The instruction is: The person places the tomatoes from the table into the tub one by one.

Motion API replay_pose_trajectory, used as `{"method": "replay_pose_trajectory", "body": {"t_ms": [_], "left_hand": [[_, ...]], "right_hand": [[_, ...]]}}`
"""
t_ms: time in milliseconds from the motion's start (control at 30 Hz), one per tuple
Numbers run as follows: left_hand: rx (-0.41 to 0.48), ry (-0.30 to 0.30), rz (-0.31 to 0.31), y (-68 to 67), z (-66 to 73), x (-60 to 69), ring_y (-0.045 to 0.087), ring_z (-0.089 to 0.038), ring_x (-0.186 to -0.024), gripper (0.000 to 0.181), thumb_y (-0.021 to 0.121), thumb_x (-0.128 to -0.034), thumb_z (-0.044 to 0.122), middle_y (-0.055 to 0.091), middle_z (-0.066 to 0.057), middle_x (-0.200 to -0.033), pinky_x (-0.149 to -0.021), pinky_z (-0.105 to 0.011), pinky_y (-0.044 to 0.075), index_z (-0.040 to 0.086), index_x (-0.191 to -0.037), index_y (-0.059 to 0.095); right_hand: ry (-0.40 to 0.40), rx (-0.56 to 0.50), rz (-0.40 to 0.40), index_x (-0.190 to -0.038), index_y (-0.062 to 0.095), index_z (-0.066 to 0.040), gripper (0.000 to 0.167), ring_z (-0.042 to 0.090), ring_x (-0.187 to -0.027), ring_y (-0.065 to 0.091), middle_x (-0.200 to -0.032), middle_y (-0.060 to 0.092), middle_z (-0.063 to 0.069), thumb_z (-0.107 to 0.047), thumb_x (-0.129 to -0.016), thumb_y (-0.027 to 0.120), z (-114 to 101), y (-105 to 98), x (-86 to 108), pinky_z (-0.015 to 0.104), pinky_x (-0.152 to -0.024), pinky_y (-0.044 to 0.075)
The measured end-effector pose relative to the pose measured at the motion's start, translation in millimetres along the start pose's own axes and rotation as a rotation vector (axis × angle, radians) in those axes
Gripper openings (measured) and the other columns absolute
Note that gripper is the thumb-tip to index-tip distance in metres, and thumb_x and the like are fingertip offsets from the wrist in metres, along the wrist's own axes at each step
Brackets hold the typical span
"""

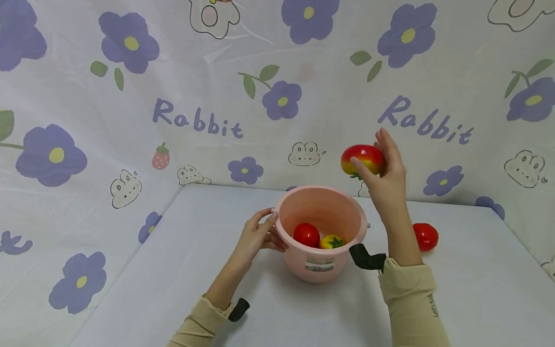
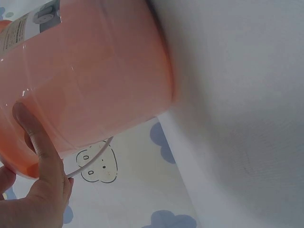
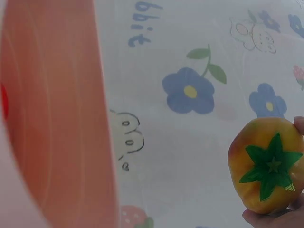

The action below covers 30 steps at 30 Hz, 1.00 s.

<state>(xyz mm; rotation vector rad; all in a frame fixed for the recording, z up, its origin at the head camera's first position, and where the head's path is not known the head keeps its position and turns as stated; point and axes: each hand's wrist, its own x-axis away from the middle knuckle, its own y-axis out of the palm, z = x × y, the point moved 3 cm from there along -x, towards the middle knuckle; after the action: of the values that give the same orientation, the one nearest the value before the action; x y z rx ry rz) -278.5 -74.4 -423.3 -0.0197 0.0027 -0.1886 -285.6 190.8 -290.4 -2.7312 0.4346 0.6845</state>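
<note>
A pink plastic bucket (image 1: 318, 274) stands upright on the white table. My left hand (image 1: 259, 233) grips it by the left side of its rim, the fingers lying along the outer wall in the left wrist view. Above the bucket's right rim, my right hand (image 1: 388, 178) holds a red-and-yellow tomato (image 1: 362, 159) between thumb and fingers. That tomato's green leafy top (image 3: 271, 167) faces the right wrist camera. Inside the bucket lie a red tomato (image 1: 306, 234) and a yellow tomato (image 1: 331, 241) with green leaves.
Another red tomato (image 1: 426, 237) lies on the table right of the bucket, partly hidden by my right forearm. The bucket's thin white handle (image 2: 90, 161) hangs at its far side. Behind the table (image 1: 208, 212) hangs a cloth (image 1: 269, 48) printed with flowers and rabbits.
</note>
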Motion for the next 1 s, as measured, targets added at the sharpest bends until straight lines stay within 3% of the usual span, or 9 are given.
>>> {"method": "replay_pose_trajectory", "body": {"t_ms": [267, 833, 1000], "left_hand": [[-0.001, 0.000, -0.003, 0.2, 0.7, -0.3, 0.075, -0.025, -0.071, 0.058, 0.054, -0.0974, 0.046, 0.073, -0.016, -0.089, -0.074, -0.040, 0.063, 0.014, -0.144, 0.040], [0.022, -0.003, -0.009, -0.2, 0.3, 0.0, 0.074, -0.023, -0.068, 0.056, 0.054, -0.0980, 0.044, 0.072, -0.011, -0.084, -0.074, -0.044, 0.062, 0.014, -0.143, 0.041], [0.016, -0.002, -0.009, -0.4, 0.5, -1.0, 0.074, -0.023, -0.068, 0.056, 0.054, -0.0980, 0.044, 0.072, -0.012, -0.085, -0.071, -0.039, 0.063, 0.014, -0.144, 0.041]], "right_hand": [[-0.046, -0.067, -0.063, -0.153, 0.030, -0.030, 0.077, 0.014, -0.144, 0.036, -0.156, 0.037, -0.010, -0.021, -0.089, 0.071, -12, 24, -5.0, 0.038, -0.115, 0.040], [-0.024, -0.114, -0.207, -0.153, 0.028, -0.031, 0.076, 0.020, -0.146, 0.033, -0.157, 0.036, -0.003, -0.020, -0.090, 0.070, -15, 70, -3.6, 0.042, -0.113, 0.043], [0.005, -0.123, -0.247, -0.154, 0.028, -0.028, 0.076, 0.021, -0.144, 0.035, -0.157, 0.036, 0.000, -0.018, -0.090, 0.069, -13, 81, -3.3, 0.041, -0.113, 0.043]]}}
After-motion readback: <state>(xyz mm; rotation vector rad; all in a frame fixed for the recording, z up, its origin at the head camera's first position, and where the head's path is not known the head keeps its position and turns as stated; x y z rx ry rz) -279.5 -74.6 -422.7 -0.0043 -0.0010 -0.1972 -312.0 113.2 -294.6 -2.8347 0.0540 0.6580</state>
